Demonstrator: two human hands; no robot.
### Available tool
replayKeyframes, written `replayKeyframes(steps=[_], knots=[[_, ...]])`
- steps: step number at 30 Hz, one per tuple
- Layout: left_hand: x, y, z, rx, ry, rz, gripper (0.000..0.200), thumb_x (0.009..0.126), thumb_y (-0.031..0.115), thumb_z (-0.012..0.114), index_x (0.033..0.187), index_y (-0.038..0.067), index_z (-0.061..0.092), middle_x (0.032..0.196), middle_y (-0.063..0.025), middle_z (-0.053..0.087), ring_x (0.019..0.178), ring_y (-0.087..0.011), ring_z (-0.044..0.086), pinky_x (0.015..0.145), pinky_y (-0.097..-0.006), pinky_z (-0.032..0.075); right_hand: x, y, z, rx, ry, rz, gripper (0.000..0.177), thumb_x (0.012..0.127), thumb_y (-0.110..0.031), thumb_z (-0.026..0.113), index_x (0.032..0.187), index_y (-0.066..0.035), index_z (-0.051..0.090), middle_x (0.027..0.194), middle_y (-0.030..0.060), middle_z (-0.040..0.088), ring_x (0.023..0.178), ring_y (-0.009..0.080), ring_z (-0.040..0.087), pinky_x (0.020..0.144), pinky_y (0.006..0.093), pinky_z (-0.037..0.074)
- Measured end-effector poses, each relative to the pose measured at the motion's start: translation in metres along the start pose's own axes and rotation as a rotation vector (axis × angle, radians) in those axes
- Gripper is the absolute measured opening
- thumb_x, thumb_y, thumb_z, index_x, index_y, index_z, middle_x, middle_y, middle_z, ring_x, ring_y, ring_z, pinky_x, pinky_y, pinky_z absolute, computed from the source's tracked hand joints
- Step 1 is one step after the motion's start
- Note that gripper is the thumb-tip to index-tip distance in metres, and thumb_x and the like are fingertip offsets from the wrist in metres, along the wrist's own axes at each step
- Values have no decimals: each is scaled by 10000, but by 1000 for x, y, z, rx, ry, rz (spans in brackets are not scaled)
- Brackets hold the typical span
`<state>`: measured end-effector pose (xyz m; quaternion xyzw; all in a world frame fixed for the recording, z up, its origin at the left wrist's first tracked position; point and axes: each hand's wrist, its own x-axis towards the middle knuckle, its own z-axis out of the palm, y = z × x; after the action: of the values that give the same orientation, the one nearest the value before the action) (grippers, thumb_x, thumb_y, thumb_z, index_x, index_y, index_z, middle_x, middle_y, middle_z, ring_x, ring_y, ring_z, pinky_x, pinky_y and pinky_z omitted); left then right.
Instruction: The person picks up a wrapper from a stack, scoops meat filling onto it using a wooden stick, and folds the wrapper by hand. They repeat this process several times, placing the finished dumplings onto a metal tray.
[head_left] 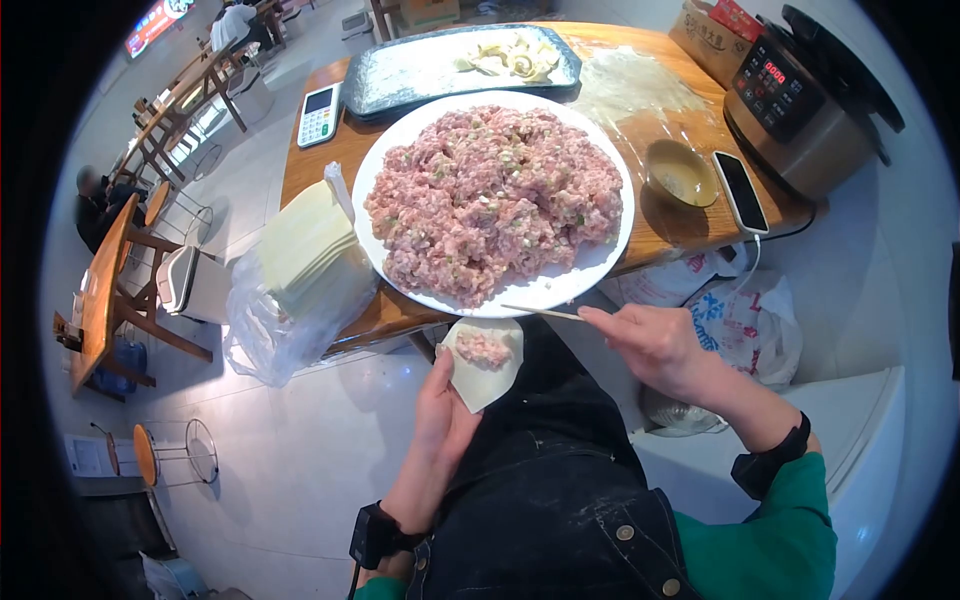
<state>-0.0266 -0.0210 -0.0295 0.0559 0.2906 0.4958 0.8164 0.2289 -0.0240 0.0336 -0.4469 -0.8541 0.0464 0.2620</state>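
In my left hand lies a pale dumpling wrapper, with a dab of meat filling on its upper part. My right hand is closed around a thin wooden stick, whose tip reaches over the front rim of the large white plate. Minced meat with green bits is heaped on that plate. Left of it, a stack of wrappers rests on a clear plastic bag at the table's edge.
Behind the plate stands a floured tray holding folded dumplings. A card terminal is at the left. On the right are a small bowl, a charging phone and an electric cooker. Plastic bags sit below.
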Motion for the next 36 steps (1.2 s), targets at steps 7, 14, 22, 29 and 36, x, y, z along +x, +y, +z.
replayKeyframes(steps=[7,14,22,29,36], knots=[[0,6,3,-80,-22,10,429,975,267,311,1316,7,331,1337,-134,407,1235,-259,400,1045,-413,312,26,-6,29,-55,-2,-71,450,704,-16,577,1143,-116,574,654,30,540,581,197,578,480,320,452],[2,12,5,-95,-60,14,433,972,266,316,1322,11,328,1348,-135,393,1247,-263,385,1051,-416,299,27,-12,30,-127,-123,-22,475,705,-19,561,1171,-110,550,674,45,550,593,215,577,492,336,459],[-11,14,4,-65,-19,43,429,973,256,310,1321,7,327,1352,-142,385,1252,-272,377,1051,-431,295,1,-25,34,-58,-23,-130,460,694,14,557,1137,-104,573,685,26,577,555,189,569,477,306,468],[-3,30,17,35,-289,185,396,965,247,330,1279,6,359,1256,-152,467,1185,-269,448,1012,-432,341,29,-20,12,687,-258,196,382,897,-65,498,1277,-98,484,667,43,576,566,80,546,533,237,450],[10,56,56,326,-780,432,402,973,317,284,1288,78,355,1185,-188,497,1137,-314,478,964,-448,383,58,-28,21,312,124,-171,467,767,13,542,1214,-121,553,660,31,566,571,157,569,511,278,472]])
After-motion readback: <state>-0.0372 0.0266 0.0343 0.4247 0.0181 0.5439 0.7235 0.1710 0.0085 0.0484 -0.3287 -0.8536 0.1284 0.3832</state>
